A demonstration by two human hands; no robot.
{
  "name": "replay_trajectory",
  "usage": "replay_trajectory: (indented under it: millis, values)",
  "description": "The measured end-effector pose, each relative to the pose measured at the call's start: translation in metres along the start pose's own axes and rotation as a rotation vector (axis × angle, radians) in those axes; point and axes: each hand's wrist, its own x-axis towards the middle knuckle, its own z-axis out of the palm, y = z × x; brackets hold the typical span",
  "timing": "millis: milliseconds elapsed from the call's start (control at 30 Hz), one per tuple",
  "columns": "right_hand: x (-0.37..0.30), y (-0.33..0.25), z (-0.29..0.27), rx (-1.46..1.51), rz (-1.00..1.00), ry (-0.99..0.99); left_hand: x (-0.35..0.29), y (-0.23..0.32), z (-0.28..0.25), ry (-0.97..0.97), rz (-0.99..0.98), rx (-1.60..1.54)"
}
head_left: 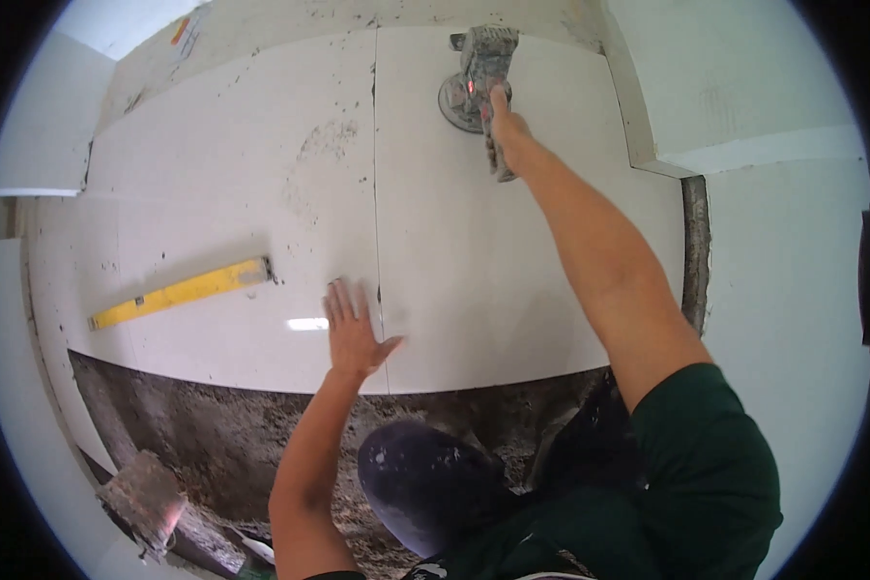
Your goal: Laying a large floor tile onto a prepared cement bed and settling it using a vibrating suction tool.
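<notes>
My right hand (pixel 509 133) is wrapped round the handle of a dusty grey handheld tile vibrator (pixel 486 60). Its round pad rests on the far part of a large white floor tile (pixel 512 271), and a small red light glows on its body. Fingers spread, my left hand (pixel 351 333) lies on the near edge of the neighbouring white tile (pixel 203 188), with the thumb reaching across the seam between the two. To its left lies a yellow spirit level (pixel 184 293), set at a slant on the tiles.
Dark, rough mortar (pixel 213 416) covers the ground along the tiles' near edge, where my knee (pixel 425 483) is. A mortar-caked tool or container (pixel 143 495) sits at the lower left. Pale walls (pixel 783 280) bound both sides; a dark gap (pixel 695 242) runs along the right edge.
</notes>
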Motion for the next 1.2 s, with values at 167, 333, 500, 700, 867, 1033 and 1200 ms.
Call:
replay_trajectory:
  millis: [167, 333, 500, 700, 867, 1033, 1200]
  values:
    - [0.032, -0.021, -0.010, -0.143, 0.024, -0.120, 0.125, 0.050, -0.009, 0.247, 0.305, -0.123]
    - [0.037, -0.024, -0.012, -0.149, 0.035, -0.138, 0.210, 0.086, -0.013, 0.346, 0.356, -0.125]
    - [0.040, -0.030, -0.013, -0.161, 0.075, -0.141, 0.208, 0.087, -0.016, 0.308, 0.313, -0.097]
    - [0.045, -0.035, -0.013, -0.192, 0.079, -0.118, 0.211, 0.091, -0.021, 0.183, 0.263, -0.058]
    - [0.053, -0.037, -0.016, -0.206, 0.155, -0.166, 0.210, 0.090, -0.023, 0.176, 0.258, -0.049]
    - [0.058, -0.038, -0.015, -0.297, 0.033, -0.067, 0.210, 0.091, -0.023, 0.162, 0.226, -0.012]
    - [0.058, -0.043, -0.017, -0.275, 0.109, -0.137, 0.211, 0.090, -0.022, 0.178, 0.237, -0.057]
